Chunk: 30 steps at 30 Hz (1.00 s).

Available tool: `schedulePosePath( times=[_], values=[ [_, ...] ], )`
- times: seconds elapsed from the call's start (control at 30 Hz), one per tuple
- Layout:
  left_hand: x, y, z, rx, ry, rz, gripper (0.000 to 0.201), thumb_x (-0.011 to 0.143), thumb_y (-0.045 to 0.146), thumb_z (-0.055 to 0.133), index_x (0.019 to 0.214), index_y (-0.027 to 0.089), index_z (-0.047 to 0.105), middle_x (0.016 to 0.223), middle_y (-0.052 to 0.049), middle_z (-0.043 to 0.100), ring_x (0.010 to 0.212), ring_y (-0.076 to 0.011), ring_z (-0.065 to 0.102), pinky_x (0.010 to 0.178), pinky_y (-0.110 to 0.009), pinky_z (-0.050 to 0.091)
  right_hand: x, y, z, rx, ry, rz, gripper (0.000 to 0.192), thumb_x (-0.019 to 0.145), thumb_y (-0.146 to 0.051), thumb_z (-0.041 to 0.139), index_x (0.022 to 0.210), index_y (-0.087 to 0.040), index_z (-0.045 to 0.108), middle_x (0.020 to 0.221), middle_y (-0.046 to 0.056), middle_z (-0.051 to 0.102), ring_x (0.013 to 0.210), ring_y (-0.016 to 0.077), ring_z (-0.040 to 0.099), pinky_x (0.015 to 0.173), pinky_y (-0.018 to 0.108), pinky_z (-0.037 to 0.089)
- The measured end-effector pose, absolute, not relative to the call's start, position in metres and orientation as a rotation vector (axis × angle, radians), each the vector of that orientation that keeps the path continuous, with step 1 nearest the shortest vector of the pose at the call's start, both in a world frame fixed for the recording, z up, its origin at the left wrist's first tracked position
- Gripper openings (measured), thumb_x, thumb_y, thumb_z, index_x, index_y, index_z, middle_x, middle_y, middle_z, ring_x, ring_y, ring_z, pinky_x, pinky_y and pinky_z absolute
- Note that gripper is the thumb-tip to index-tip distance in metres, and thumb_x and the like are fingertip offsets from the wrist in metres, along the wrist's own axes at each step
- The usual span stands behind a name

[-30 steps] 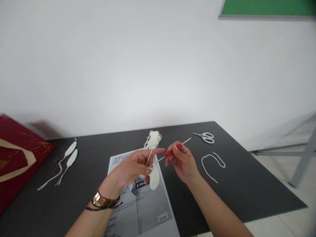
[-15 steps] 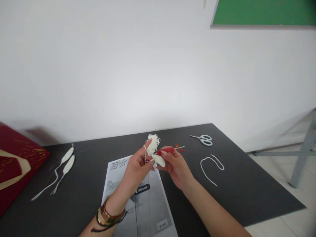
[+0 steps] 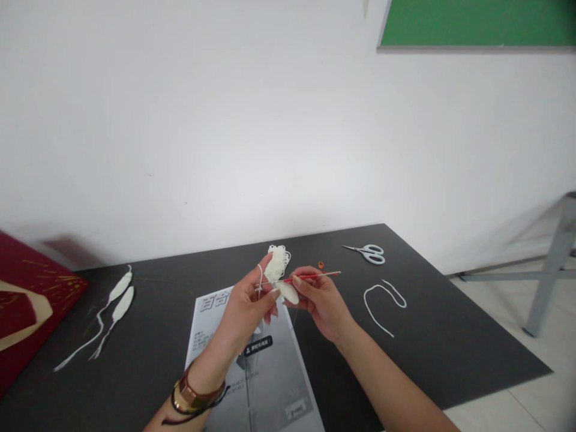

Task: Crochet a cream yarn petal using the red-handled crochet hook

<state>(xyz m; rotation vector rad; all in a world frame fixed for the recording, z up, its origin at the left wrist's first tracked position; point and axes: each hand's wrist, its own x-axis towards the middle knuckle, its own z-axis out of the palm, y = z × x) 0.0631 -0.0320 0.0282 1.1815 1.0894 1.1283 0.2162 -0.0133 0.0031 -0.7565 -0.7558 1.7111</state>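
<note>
Between my left hand and my right hand is a small white crocheted piece, pinched by my left thumb and fingers. White yarn loops over my left index finger. My right hand grips a red crochet hook like a pencil, its tip pointing left at the top of the piece and its back end pointing right. Just beyond my fingers lies a bundle of white yarn. Both hands are over a printed sheet. An orange stitch marker rests behind my right hand.
Grey-handled scissors and a cut length of white yarn lie right on the black table. Two finished-looking white pieces with yarn tails lie left, beside a red box or bag. A white wall stands behind.
The hook has turned in my right hand: its red shaft now shows along its length. My left fingers have shifted slightly on the white piece. The view has moved a little.
</note>
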Motion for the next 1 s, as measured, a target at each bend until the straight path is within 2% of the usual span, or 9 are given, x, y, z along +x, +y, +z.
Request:
schedulePosePath(
  times=[0.13, 0.37, 0.6, 0.73, 0.9, 1.0],
  values=[
    [0.072, -0.035, 0.022, 1.199, 1.169, 1.205, 0.08, 0.078, 0.025, 0.063, 0.147, 0.022, 0.023, 0.058, 0.008, 0.049, 0.046, -0.0082, 0.048, 0.038, -0.017, 0.04, 0.215, -0.015, 0.001, -0.794, -0.754, 1.713, 0.028, 0.067, -0.035, 0.078, 0.085, -0.019, 0.064, 0.074, 0.0, 0.072, 0.054, 0.0119, 0.063, 0.046, 0.024, 0.057],
    [0.081, -0.038, 0.015, 1.122, 1.183, 1.293, 0.079, 0.078, 0.026, 0.064, 0.146, 0.023, 0.025, 0.06, 0.008, 0.049, 0.043, -0.0072, 0.045, 0.034, -0.016, 0.038, 0.211, -0.014, -0.003, -0.8, -0.764, 1.652, 0.029, 0.069, -0.035, 0.077, 0.085, -0.018, 0.06, 0.066, -0.001, 0.069, 0.036, 0.0067, 0.053, 0.035, 0.02, 0.052],
    [0.087, -0.042, 0.016, 1.097, 1.214, 1.353, 0.078, 0.078, 0.027, 0.064, 0.146, 0.023, 0.026, 0.063, 0.008, 0.047, 0.044, -0.0073, 0.046, 0.033, -0.017, 0.04, 0.21, -0.016, -0.003, -0.761, -0.674, 1.732, 0.03, 0.067, -0.034, 0.079, 0.086, -0.019, 0.06, 0.071, 0.0, 0.071, 0.043, 0.01, 0.06, 0.035, 0.022, 0.055],
    [0.085, -0.042, 0.017, 1.067, 1.137, 1.34, 0.079, 0.078, 0.025, 0.065, 0.146, 0.027, 0.024, 0.065, 0.007, 0.046, 0.044, -0.0069, 0.045, 0.034, -0.017, 0.038, 0.212, -0.013, -0.003, -0.745, -0.69, 1.709, 0.029, 0.061, -0.029, 0.082, 0.079, -0.017, 0.063, 0.06, -0.002, 0.067, 0.039, 0.0079, 0.055, 0.033, 0.018, 0.052],
    [0.065, -0.032, 0.023, 0.95, 0.851, 1.127, 0.071, 0.072, 0.014, 0.07, 0.137, 0.026, 0.044, 0.066, 0.007, 0.045, 0.044, -0.0029, 0.04, 0.04, -0.016, 0.031, 0.217, -0.009, -0.002, -0.672, -0.699, 1.733, 0.028, 0.059, -0.03, 0.084, 0.07, -0.016, 0.061, 0.048, -0.005, 0.06, 0.032, 0.0034, 0.043, 0.026, 0.011, 0.038],
    [0.052, -0.025, 0.025, 0.819, 0.727, 0.962, 0.065, 0.068, 0.008, 0.07, 0.129, 0.025, 0.053, 0.071, 0.005, 0.047, 0.045, 0.0, 0.033, 0.041, -0.015, 0.025, 0.219, -0.01, -0.001, -0.644, -0.717, 1.783, 0.028, 0.06, -0.029, 0.083, 0.068, -0.017, 0.059, 0.048, -0.006, 0.059, 0.031, 0.0022, 0.04, 0.025, 0.009, 0.031]
  ],
)
